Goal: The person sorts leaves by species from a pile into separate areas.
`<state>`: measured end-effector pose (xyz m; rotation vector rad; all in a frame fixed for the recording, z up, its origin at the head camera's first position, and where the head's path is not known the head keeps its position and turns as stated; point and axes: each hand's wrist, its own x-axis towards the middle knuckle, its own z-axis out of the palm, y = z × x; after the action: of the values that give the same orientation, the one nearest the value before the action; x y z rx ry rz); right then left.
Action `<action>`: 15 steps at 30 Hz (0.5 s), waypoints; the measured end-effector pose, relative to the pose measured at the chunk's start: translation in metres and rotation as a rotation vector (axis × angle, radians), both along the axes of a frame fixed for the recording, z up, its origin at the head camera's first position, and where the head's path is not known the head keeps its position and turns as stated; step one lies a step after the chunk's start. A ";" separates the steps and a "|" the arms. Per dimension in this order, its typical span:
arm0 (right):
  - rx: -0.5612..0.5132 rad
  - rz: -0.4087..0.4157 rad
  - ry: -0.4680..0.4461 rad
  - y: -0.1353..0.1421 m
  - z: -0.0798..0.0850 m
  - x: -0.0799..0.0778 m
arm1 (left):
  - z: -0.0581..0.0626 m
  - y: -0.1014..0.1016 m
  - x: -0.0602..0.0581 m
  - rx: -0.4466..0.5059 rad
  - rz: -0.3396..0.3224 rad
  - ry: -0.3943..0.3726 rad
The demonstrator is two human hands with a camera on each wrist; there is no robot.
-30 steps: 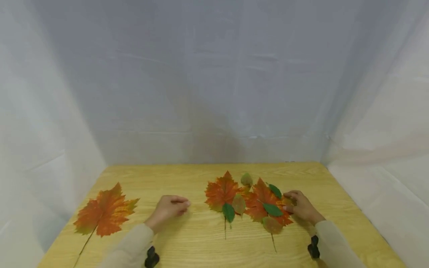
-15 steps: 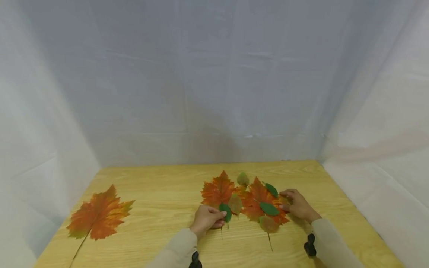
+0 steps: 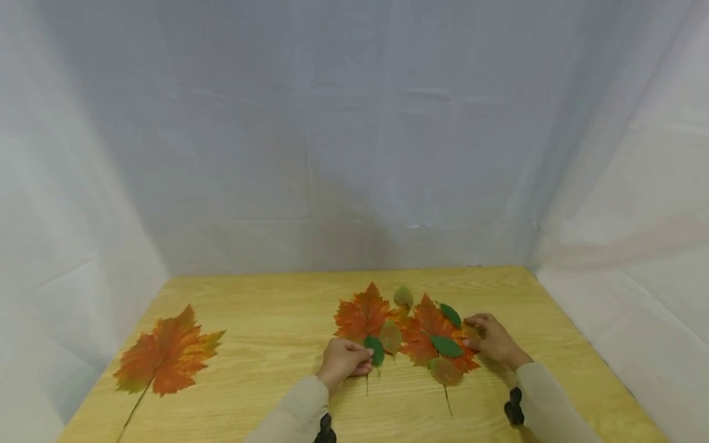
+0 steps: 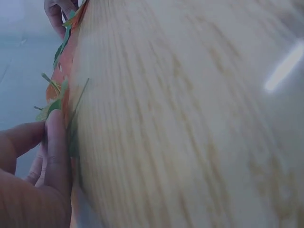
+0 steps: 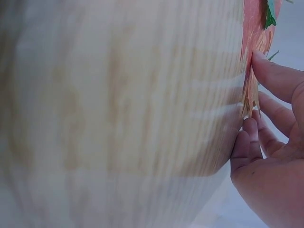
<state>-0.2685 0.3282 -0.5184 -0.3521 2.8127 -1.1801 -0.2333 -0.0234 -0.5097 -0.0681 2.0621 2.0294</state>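
Observation:
My left hand (image 3: pixel 342 363) pinches a small green leaf (image 3: pixel 375 349) between thumb and fingers. That leaf lies over the lower part of an orange-red maple leaf (image 3: pixel 362 312), beside a yellow-green leaf (image 3: pixel 390 337). My right hand (image 3: pixel 495 340) holds the right edge of a second maple leaf (image 3: pixel 419 335), the thumb on its near side in the right wrist view and the fingers partly hidden behind it. Two green leaves (image 3: pixel 446 346) and a brownish round leaf (image 3: pixel 445 371) rest on this second maple leaf.
A third maple leaf (image 3: pixel 166 354) with a long stem lies apart at the left of the wooden table (image 3: pixel 266 301). A yellow-green leaf (image 3: pixel 403 296) sits behind, between the two maple leaves. Pale sheeting (image 3: pixel 354 154) hangs around the table's back and sides.
My left hand has moved right from the bare wood to the small green leaf and now pinches it. The right hand has stayed at the second maple leaf's edge. The view shifted slightly.

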 end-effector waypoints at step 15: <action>0.002 0.010 0.004 -0.002 0.005 0.001 | 0.010 0.023 0.047 -0.031 -0.158 -0.060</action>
<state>-0.2671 0.3266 -0.5132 -0.3679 2.8118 -1.1759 -0.1867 -0.0005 -0.4994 0.0274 1.9953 1.8801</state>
